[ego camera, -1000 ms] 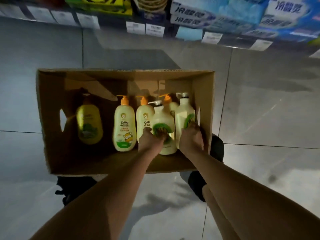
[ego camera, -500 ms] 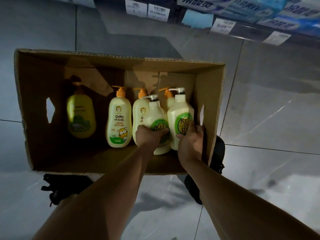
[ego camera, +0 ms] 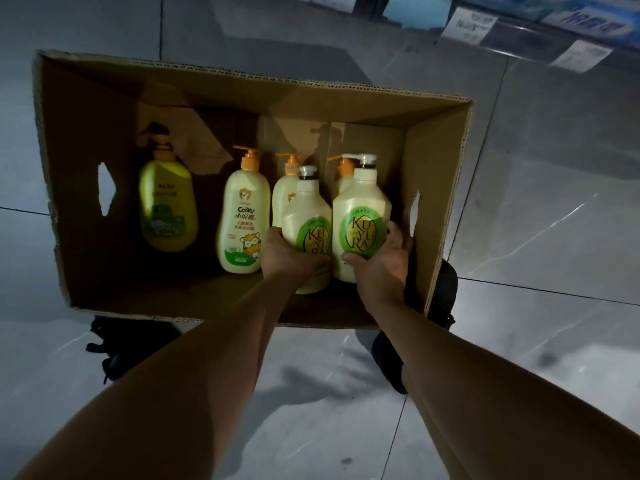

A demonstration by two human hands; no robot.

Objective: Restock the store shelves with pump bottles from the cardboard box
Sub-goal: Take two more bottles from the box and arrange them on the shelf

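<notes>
An open cardboard box sits on the floor below me. Inside it, my left hand is shut around the lower body of a cream pump bottle with a green round label. My right hand grips a second, matching cream pump bottle beside it, near the box's right wall. Both bottles are upright. An orange-capped cream bottle with a cartoon label stands to the left. A yellow-green bottle stands further left. Two more orange-capped bottles are partly hidden behind the held pair.
Grey floor tiles surround the box. A shelf edge with price tags and blue packages runs along the top right. My dark shoes show below the box's near wall.
Both hands have closed more firmly on the two green-label bottles and raised them slightly. The bottles' labels now face me. The view has dipped closer to the box.
</notes>
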